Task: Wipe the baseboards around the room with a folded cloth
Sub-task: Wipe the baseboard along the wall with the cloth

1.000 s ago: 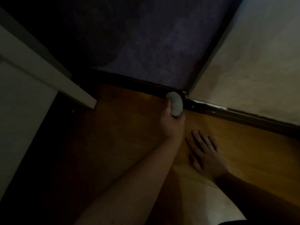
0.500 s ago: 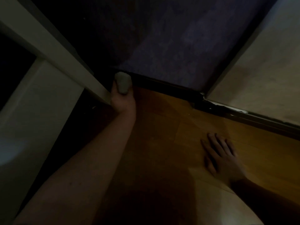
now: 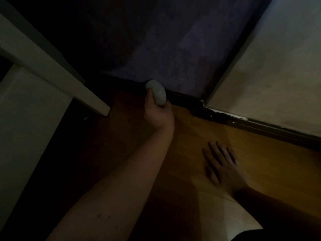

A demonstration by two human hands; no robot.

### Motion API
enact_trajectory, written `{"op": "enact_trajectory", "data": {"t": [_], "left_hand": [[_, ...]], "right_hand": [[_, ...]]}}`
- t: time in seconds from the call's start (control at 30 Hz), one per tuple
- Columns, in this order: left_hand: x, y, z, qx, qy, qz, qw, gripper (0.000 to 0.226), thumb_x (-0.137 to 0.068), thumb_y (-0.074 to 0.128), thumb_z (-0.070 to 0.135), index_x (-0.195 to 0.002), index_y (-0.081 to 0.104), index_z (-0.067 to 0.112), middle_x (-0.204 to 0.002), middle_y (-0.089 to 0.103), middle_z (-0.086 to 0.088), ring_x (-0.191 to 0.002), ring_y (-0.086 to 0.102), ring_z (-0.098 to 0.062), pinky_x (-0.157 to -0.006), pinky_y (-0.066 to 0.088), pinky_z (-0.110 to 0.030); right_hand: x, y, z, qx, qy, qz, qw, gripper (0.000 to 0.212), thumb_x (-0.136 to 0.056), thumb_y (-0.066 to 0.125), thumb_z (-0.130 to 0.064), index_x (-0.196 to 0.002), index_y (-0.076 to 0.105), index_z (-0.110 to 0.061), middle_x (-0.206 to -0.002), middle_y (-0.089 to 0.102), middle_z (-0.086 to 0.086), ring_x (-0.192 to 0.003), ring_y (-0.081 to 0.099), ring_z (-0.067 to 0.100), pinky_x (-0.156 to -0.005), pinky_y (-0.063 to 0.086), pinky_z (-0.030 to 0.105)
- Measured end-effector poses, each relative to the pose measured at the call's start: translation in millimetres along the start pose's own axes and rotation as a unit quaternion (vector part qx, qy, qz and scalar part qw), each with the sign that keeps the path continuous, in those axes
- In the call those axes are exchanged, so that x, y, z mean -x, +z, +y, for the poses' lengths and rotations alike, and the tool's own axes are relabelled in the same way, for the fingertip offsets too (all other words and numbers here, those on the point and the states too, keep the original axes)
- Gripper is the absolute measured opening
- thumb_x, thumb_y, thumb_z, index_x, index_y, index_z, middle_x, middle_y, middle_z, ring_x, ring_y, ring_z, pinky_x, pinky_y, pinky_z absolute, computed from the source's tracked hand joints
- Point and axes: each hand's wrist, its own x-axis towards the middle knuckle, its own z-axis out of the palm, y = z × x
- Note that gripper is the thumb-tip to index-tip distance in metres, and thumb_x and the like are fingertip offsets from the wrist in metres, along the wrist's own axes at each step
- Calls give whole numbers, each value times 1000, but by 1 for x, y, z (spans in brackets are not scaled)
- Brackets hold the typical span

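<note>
My left hand (image 3: pixel 159 113) grips a folded pale grey cloth (image 3: pixel 157 93) and holds it against the dark baseboard (image 3: pixel 184 99) under the purple wall, a little left of the room corner. The baseboard runs on past the corner along the pale wall (image 3: pixel 260 126). Flat on the wooden floor to the right lies my right hand (image 3: pixel 223 166), fingers spread and straight, holding nothing.
A white furniture leg and panel (image 3: pixel 57 73) stand at the left, close to the baseboard, with deep shadow beneath them. The room corner (image 3: pixel 202 103) shows chipped trim. Wooden floor (image 3: pixel 269 164) stretches to the right.
My left hand with the cloth slid left along the baseboard to the white furniture leg, then came back right toward the corner. My right hand stayed flat on the floor.
</note>
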Motion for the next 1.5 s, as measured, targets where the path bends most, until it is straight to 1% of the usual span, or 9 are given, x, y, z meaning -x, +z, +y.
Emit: {"op": "enact_trajectory", "data": {"t": [0.43,0.73,0.9,1.0,1.1,1.17,1.27,1.37,1.5], "left_hand": [[78,18,-5,-134,126,-184,966,71,-76,79,6,-141,53,15,-136,59,-11,-122,57,-25,-104,39,-27],[44,-27,-11,-178,131,-345,912,65,-75,84,13,-134,58,11,-127,63,-7,-114,60,-18,-100,48,-32],[58,-44,-29,-243,98,-391,882,59,-72,87,21,-121,55,17,-124,55,-4,-113,54,-19,-96,47,-36],[67,-43,-35,-279,121,-446,842,54,-73,85,23,-119,58,26,-126,48,1,-117,49,-16,-97,42,-33],[76,-37,-35,-318,143,-508,787,55,-73,84,26,-121,58,33,-128,51,7,-118,47,-10,-95,42,-30],[84,-31,-33,-333,161,-544,753,56,-74,84,24,-122,58,34,-127,54,11,-118,49,-9,-93,41,-26],[99,-21,-31,-335,191,-566,729,55,-75,83,20,-122,57,35,-124,57,12,-115,50,-6,-93,42,-25],[121,-10,-35,-327,225,-565,723,57,-78,80,17,-128,56,30,-129,58,8,-116,49,-4,-95,39,-22],[156,11,-49,-324,281,-565,705,68,-87,72,23,-146,41,30,-144,51,-1,-132,46,-20,-108,39,-36]], "right_hand": [[-1,-3,0,-36,24,-9,999,60,-102,15,-55,-157,11,-33,-165,10,2,-151,8,26,-119,8,50],[0,2,3,-53,20,-8,998,61,-101,18,-56,-157,4,-36,-166,3,-3,-152,-1,19,-121,4,48],[3,-4,2,-143,27,26,989,67,-100,26,-56,-156,-3,-34,-164,5,-7,-152,1,12,-123,4,46],[5,-13,0,-234,63,53,969,72,-98,29,-59,-156,0,-28,-163,14,-3,-150,15,15,-123,4,38],[7,-30,-3,-424,140,66,892,77,-95,43,-56,-157,2,-31,-163,19,-1,-147,21,14,-119,18,37],[14,-39,-5,-465,128,83,872,73,-94,45,-53,-154,7,-35,-161,22,-2,-145,24,11,-116,23,35],[32,-39,-8,-470,118,61,873,72,-91,53,-55,-152,23,-32,-150,39,-1,-132,38,6,-108,36,28],[49,-29,-3,-422,165,111,885,70,-83,67,-49,-144,44,-21,-134,52,-3,-116,46,0,-94,40,11],[73,-3,14,-267,218,226,911,58,-82,79,-23,-130,55,-1,-122,60,17,-112,56,30,-95,43,38]]}}
